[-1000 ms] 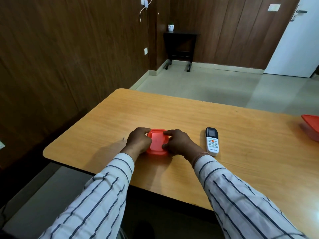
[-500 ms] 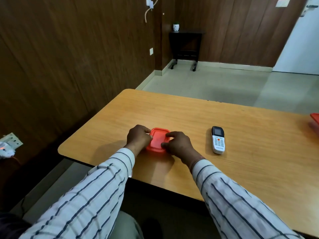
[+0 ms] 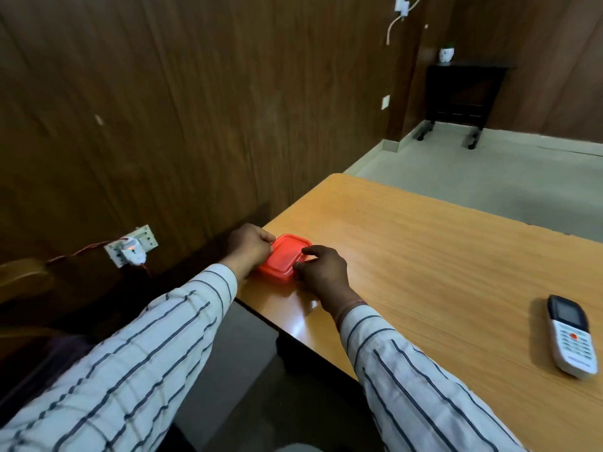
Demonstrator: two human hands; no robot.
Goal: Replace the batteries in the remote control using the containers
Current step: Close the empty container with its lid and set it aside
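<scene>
Left hand [image 3: 249, 247] and right hand [image 3: 321, 269] clamp opposite edges of the red container [image 3: 273, 275] mid-frame; I'd pin the base and peel its lid [image 3: 288, 254] from one corner (gently, it's near the edge of the table [image 3: 424, 256]).

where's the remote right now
In the head view the remote control lies face up on the table at the far right, apart from the red container.

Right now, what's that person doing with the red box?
A person in a striped shirt grips the red box with the left hand and right hand near a corner of the table. It is closed, so they may be about to open it. The remote lies apart to the right, untouched.
</scene>
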